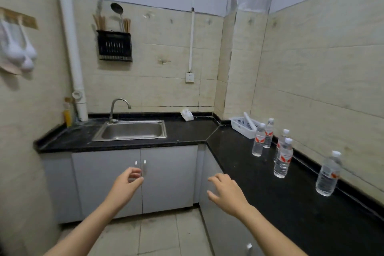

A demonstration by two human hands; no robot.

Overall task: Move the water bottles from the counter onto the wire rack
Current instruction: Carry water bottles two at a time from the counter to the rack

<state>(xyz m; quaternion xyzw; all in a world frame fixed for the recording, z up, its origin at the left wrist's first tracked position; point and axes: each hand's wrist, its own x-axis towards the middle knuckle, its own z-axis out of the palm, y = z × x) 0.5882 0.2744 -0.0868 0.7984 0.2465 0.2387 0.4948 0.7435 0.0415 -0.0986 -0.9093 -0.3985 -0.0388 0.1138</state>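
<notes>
Left hand: fingers loosely curled, holding nothing, in the air before the cupboard doors.
Right hand: fingers spread and relaxed, holding nothing, near the counter edge, apart from every bottle.
First bottle: upright and alone at the near right, close to the back wall.
Risk, first bottle: it is the far reach across the counter, so a stretched grip could tip it against the wall.
Second bottle: upright, with the third bottle just behind it. I cannot tell whether they touch.
Risk, this pair: fingers closing round the front one could knock the rear one over.
Fourth bottle and fifth bottle: upright, side by side, just beside the basket.
Risk, far pair: a toppled one could roll off the left counter edge.
Rack: no wire rack plainly in view. Carrying bottles while turning to find it risks a drop.
In the way: nothing lies between the hands and the bottles.
Basket: white, at the far right, with a white roll lying in it.
Sink: steel, far left, with the tap behind it.
Box: small and white, against the far wall.
Holder: black, on the far wall, holding chopsticks and a ladle.
</notes>
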